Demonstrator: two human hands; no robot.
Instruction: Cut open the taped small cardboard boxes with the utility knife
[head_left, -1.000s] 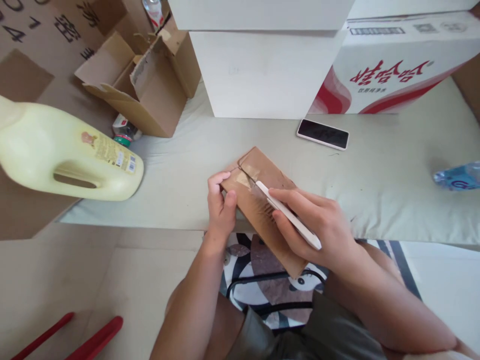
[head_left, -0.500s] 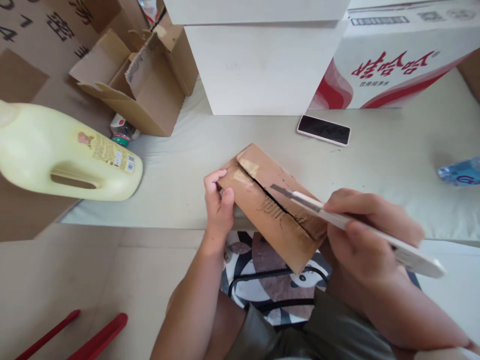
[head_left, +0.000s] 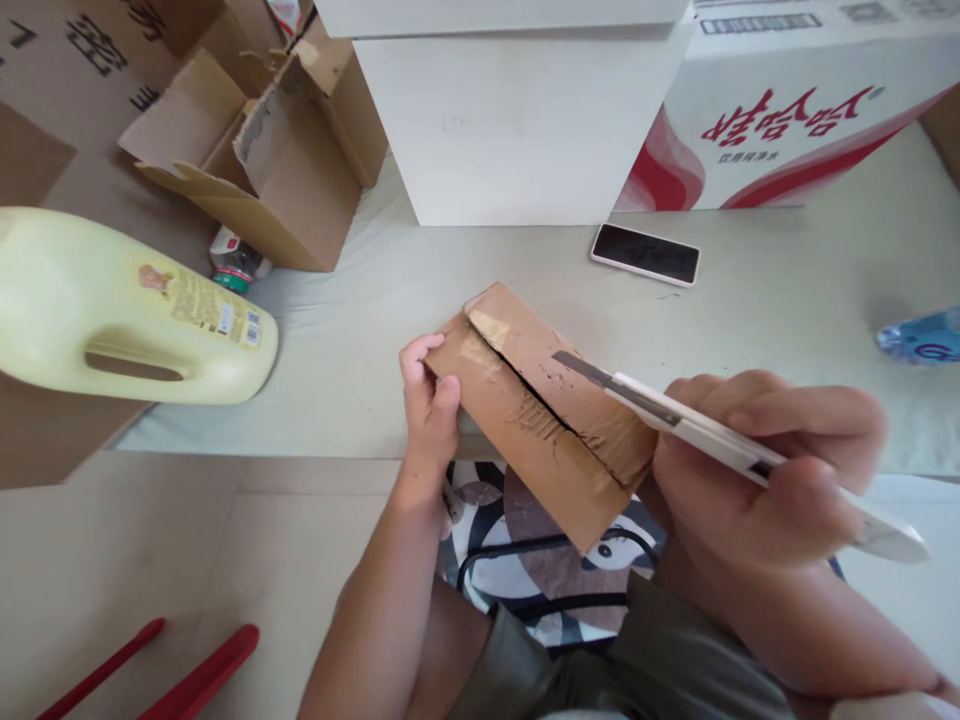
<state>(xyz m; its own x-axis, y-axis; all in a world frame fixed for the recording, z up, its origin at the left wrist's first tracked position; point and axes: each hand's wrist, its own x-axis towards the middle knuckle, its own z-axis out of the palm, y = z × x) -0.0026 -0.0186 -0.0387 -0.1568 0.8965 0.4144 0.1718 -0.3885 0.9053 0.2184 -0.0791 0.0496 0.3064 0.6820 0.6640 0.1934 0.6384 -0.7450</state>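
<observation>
I observe the left hand (head_left: 431,408) grasping the cardboard box (head_left: 551,450) at its far-left end, by the table's (head_left: 337,370) front edge. The right hand (head_left: 780,500) clasps the knife (head_left: 716,437); at the box's seam a second ago, it is now drawn back rightward, blade exposed.
</observation>
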